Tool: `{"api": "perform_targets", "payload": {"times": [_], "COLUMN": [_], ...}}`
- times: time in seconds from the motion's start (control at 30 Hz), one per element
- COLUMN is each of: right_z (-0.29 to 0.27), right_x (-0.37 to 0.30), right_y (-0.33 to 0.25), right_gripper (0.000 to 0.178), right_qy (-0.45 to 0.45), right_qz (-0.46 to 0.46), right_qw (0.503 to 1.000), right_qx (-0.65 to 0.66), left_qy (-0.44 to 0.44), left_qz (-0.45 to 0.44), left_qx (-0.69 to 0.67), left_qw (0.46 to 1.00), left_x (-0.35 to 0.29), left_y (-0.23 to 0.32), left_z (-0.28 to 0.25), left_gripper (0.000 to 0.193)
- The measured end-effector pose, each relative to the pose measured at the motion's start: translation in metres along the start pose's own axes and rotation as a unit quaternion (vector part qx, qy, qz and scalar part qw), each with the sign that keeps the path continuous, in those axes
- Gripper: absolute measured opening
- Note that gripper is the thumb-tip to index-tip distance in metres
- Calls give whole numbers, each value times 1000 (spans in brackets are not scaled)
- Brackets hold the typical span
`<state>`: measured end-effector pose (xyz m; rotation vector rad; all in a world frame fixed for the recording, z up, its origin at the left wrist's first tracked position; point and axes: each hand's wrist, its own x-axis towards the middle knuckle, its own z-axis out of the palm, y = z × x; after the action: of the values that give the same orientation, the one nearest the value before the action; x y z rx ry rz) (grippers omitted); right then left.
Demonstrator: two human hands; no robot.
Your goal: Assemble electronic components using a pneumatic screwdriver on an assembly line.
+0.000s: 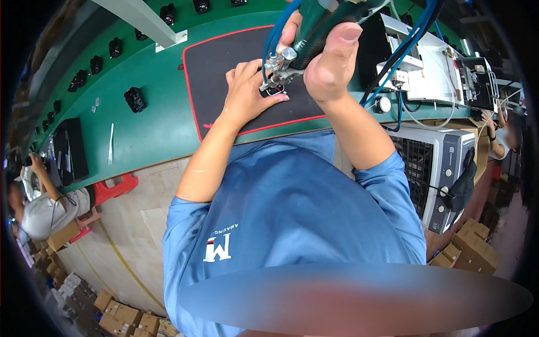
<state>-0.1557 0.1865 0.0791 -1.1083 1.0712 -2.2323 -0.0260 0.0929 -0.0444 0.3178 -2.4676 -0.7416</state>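
Observation:
My right hand (pixel 331 70) is wrapped round a dark green cylindrical power tool (pixel 315 33), thumb along its near side. The tool has a metal nose (pixel 281 63) and blue hoses (pixel 274 42) running up from it. Its nose points down at a small black part (pixel 272 91) on the black mat (pixel 213 59). My left hand (pixel 246 92) lies on the mat with thumb and fingers closed about that part. A thin white wire loops beside the thumb. The tool's tip and most of the part are hidden.
A black part (pixel 135 99) lies on the green table (pixel 151 135), with several more along the green belt (pixel 126 36) behind. A white-topped machine (pixel 429 78) stands right, above an air cooler (pixel 443 174). People sit at both sides. A red stool (pixel 115 188) is left.

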Motion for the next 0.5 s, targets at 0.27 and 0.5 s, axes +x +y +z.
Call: {"api": "perform_targets", "payload": {"times": [0.27, 0.5], "right_z": [-4, -8], "right_x": [-8, -14], "right_y": [6, 18], "right_gripper": [70, 69], "right_qy": [-9, -5], "right_qz": [-4, 16], "right_qw": [1000, 999], "right_qx": [10, 37], "left_qy": [-28, -22], "left_qz": [-13, -9], "left_qx": [-27, -31], "left_qw": [999, 999], "left_x": [1, 2], "left_y": [0, 0], "left_z": [-5, -7], "left_gripper": [56, 56]}}
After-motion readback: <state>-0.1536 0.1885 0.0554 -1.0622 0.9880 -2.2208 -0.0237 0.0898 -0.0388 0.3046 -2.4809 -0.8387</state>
